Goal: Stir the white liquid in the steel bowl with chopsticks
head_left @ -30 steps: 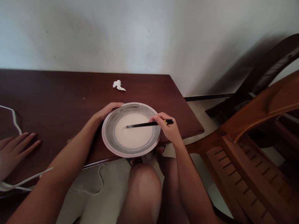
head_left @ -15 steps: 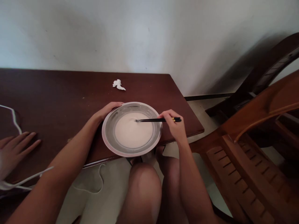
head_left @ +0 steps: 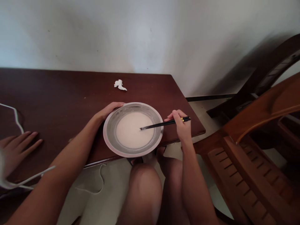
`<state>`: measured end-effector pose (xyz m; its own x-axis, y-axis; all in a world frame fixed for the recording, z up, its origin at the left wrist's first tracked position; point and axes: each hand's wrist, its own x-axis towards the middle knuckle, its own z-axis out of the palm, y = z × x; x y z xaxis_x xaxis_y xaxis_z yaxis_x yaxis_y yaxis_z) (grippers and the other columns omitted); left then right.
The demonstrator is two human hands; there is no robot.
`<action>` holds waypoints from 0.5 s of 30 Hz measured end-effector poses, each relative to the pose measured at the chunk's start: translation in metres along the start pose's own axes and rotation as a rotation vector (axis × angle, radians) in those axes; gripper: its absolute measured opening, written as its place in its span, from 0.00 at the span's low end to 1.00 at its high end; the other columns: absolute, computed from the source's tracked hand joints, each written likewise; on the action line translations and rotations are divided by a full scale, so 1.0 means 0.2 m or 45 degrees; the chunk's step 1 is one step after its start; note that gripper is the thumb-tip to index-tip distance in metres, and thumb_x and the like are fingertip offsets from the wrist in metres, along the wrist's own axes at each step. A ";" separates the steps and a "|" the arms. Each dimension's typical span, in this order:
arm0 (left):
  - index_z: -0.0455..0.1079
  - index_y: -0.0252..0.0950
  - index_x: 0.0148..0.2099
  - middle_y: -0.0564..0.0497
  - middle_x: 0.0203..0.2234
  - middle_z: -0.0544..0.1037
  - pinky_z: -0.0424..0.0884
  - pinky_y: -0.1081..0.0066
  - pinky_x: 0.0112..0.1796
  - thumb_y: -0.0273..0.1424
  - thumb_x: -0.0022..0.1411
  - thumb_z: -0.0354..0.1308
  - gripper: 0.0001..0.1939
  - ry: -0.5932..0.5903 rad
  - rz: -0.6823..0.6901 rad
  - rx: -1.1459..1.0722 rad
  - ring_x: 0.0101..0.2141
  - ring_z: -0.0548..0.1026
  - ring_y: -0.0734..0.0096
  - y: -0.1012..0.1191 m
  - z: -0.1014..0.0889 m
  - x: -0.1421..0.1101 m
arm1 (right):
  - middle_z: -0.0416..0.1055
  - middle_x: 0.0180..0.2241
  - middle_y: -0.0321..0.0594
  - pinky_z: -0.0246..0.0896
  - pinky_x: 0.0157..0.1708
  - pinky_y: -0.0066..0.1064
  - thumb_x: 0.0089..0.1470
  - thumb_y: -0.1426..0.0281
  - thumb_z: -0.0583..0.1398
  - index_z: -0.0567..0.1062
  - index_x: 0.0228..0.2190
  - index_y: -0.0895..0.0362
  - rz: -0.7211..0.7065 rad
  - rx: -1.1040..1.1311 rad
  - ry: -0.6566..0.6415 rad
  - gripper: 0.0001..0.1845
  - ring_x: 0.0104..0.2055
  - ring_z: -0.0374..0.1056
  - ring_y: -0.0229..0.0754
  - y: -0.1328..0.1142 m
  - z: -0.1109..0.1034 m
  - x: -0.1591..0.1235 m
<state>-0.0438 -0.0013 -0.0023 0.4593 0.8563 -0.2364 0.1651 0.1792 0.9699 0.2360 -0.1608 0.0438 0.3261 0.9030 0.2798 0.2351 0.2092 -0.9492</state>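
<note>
A wide metal basin (head_left: 110,142) sits at the front edge of the dark wooden table, with a pale, milky liquid (head_left: 131,134) in it. My left hand (head_left: 112,108) grips the basin's far left rim, thumb on top and the other fingers mostly hidden. Closed around a pair of black chopsticks (head_left: 161,123) with gold bands is my right hand (head_left: 181,123), just off the basin's right side. The chopstick tips are whitened and reach to the liquid near the middle of the basin.
Crumpled white tissue (head_left: 120,85) lies on the table (head_left: 58,93) near the wall. Another person's hand (head_left: 20,150) rests at the left, beside a white cable (head_left: 16,117). A wooden chair (head_left: 243,168) stands to the right. My knees (head_left: 145,190) are below the basin.
My right hand has shifted to the right with the chopsticks. Their tips have moved right and slightly nearer to me in the basin. My left hand stays on the rim.
</note>
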 end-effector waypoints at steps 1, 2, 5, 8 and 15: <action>0.81 0.36 0.35 0.49 0.30 0.84 0.77 0.65 0.41 0.39 0.53 0.62 0.13 0.005 -0.005 -0.001 0.37 0.80 0.55 0.00 0.00 0.00 | 0.76 0.20 0.33 0.68 0.34 0.34 0.61 0.57 0.60 0.76 0.22 0.53 0.012 0.024 -0.057 0.19 0.26 0.75 0.39 0.00 0.01 0.00; 0.81 0.36 0.35 0.49 0.30 0.84 0.77 0.65 0.40 0.39 0.53 0.62 0.13 0.010 -0.011 -0.004 0.37 0.80 0.55 0.00 0.00 0.00 | 0.77 0.21 0.33 0.69 0.35 0.34 0.60 0.57 0.60 0.77 0.23 0.53 0.008 0.029 -0.146 0.19 0.28 0.76 0.40 0.00 0.02 -0.01; 0.82 0.36 0.37 0.49 0.31 0.84 0.77 0.66 0.40 0.40 0.54 0.62 0.14 -0.011 -0.012 -0.004 0.38 0.81 0.55 -0.01 -0.01 0.01 | 0.83 0.31 0.37 0.70 0.42 0.35 0.59 0.59 0.62 0.81 0.27 0.52 -0.071 -0.024 -0.373 0.14 0.37 0.77 0.41 -0.01 0.06 -0.02; 0.82 0.36 0.39 0.48 0.32 0.84 0.77 0.65 0.42 0.41 0.55 0.61 0.16 -0.015 -0.007 0.024 0.39 0.81 0.54 -0.02 -0.02 0.01 | 0.83 0.31 0.36 0.69 0.44 0.35 0.59 0.60 0.62 0.81 0.29 0.52 -0.103 -0.056 -0.246 0.11 0.38 0.78 0.41 -0.01 0.05 -0.01; 0.82 0.36 0.37 0.48 0.32 0.84 0.77 0.65 0.41 0.40 0.53 0.62 0.15 -0.001 -0.010 0.013 0.39 0.80 0.54 -0.01 -0.01 0.01 | 0.80 0.25 0.35 0.69 0.38 0.34 0.60 0.59 0.60 0.79 0.25 0.52 -0.009 0.008 -0.285 0.16 0.32 0.77 0.40 -0.01 0.03 -0.02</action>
<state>-0.0450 0.0018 -0.0051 0.4585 0.8546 -0.2437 0.1772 0.1808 0.9674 0.2294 -0.1617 0.0433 0.1129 0.9622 0.2479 0.2309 0.2173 -0.9484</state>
